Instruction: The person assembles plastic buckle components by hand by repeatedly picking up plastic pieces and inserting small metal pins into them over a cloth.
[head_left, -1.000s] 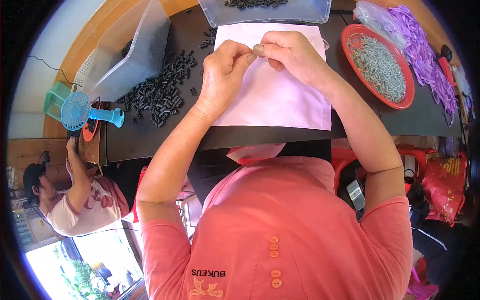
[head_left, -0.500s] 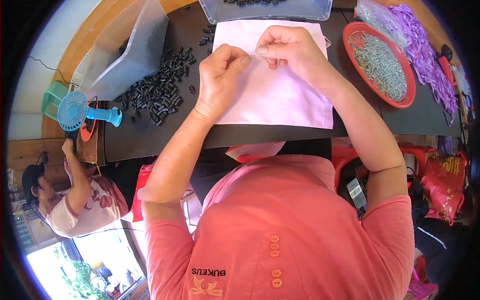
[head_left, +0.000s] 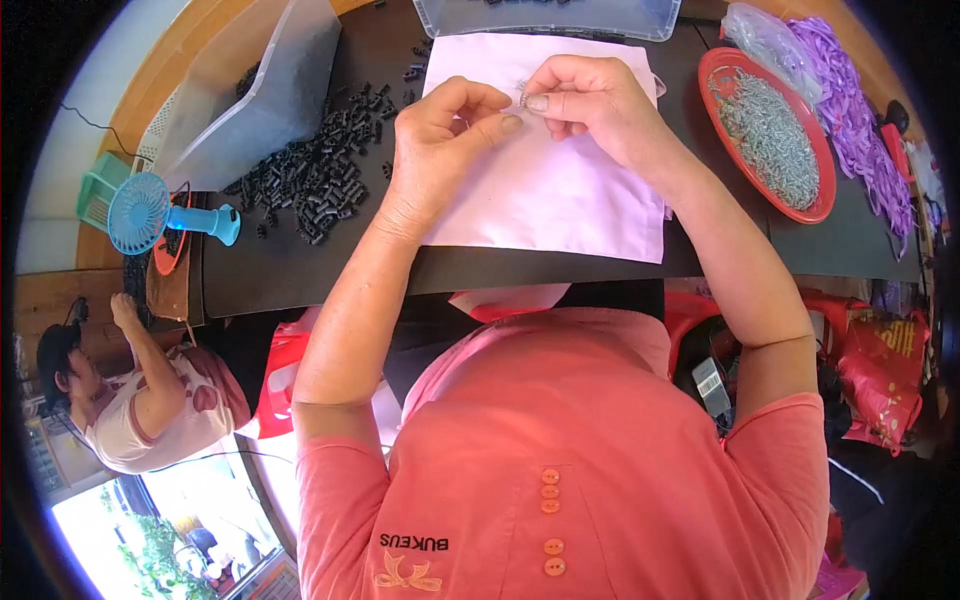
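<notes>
Head view, pink cloth (head_left: 560, 205) on dark table (head_left: 280, 268), window (head_left: 205, 500), left grip (head_left: 440, 130) parted, empty, right grip (head_left: 595, 100) pinching metal piece (head_left: 522, 97)

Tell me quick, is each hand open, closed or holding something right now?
Left hand: open, fingertips parted, nothing visible between them.
Right hand: closed, pinching a small silvery piece.

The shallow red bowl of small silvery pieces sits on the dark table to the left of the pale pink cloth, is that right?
Not quite: the head view shows the shallow red bowl of small silvery pieces on the dark table to the right of the pale pink cloth, not left.
</notes>
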